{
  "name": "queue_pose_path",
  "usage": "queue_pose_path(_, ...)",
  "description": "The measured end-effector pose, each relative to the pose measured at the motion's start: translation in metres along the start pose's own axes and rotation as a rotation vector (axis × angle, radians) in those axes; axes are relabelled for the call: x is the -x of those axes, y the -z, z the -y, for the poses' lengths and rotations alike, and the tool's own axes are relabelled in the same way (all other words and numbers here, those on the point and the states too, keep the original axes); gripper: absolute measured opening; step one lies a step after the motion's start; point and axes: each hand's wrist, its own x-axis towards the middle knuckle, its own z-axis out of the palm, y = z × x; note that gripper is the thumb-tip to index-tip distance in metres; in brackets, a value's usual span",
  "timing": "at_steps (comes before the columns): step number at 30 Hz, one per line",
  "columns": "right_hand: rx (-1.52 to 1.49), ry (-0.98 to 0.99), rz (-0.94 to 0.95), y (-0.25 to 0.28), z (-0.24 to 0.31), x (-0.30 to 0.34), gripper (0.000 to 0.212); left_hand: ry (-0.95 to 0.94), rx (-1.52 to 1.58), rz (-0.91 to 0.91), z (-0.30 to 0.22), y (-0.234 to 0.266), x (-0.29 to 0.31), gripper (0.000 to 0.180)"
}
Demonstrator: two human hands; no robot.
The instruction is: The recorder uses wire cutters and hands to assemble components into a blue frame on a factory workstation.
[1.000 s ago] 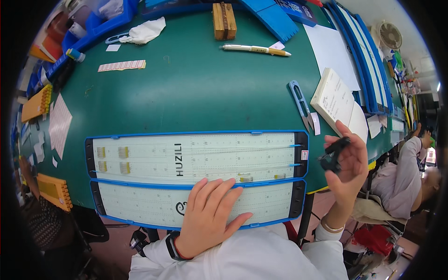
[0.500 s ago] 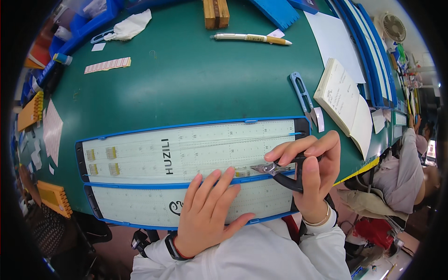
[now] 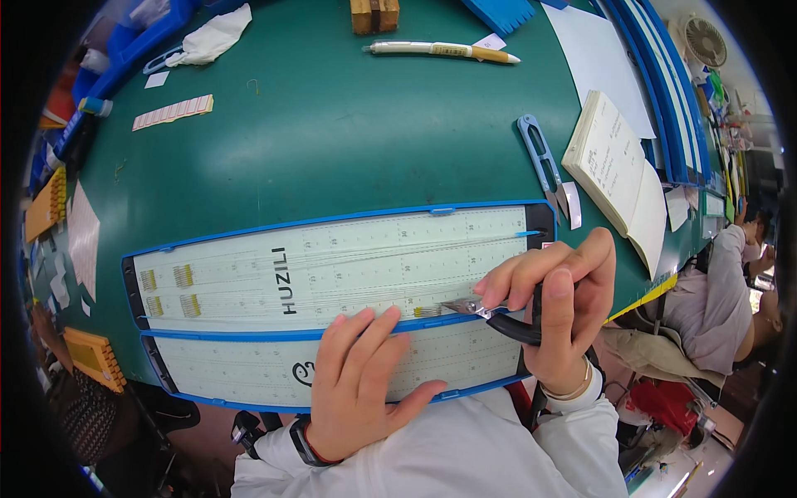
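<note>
A long blue-edged case [image 3: 232, 256] lies unfolded before me, its pale panels marked with dashed lines and a printed scale. Thin lines run lengthwise across the far half. At its left end sit several small gold comb-like clusters [image 3: 186, 275]. My right hand [image 3: 574, 309] grips small pliers [image 3: 510, 327] with black handles. Their metal jaws point left, close to the right end of another small gold cluster [image 3: 425, 312]; whether they pinch anything is too small to tell. My left hand [image 3: 357, 386] rests with fingers spread over the near half [image 3: 216, 365], fingertips over the blue hinge strip.
Pale blue thread snips [image 3: 541, 158] and an open notebook [image 3: 610, 170] lie on the right. A pen [image 3: 440, 51], a wooden block [image 3: 374, 17], a label strip [image 3: 173, 112] and a white cloth [image 3: 214, 37] lie farther back. People sit at both sides.
The view has shifted, so the case and table items appear farther left. The pliers' tips have come slightly down toward the small gold cluster. My left hand still lies on the case.
</note>
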Motion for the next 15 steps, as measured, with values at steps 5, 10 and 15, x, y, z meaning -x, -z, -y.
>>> queue_pose_path(5, 0.006, 0.011, 0.005, 0.0015, -0.0004, -0.0002, 0.012, -0.014, -0.018, 0.019, 0.0001, 0.0005, 0.0000, 0.056)
queue_pose_path(10, 0.015, 0.020, -0.009, 0.0004, -0.0006, 0.0007, 0.014, -0.030, -0.047, 0.042, 0.0003, 0.0010, 0.0005, 0.055)
queue_pose_path(15, 0.016, 0.023, -0.027, -0.0004, -0.0003, 0.0018, 0.015, -0.044, -0.065, 0.052, -0.0001, 0.0019, -0.0012, 0.050)
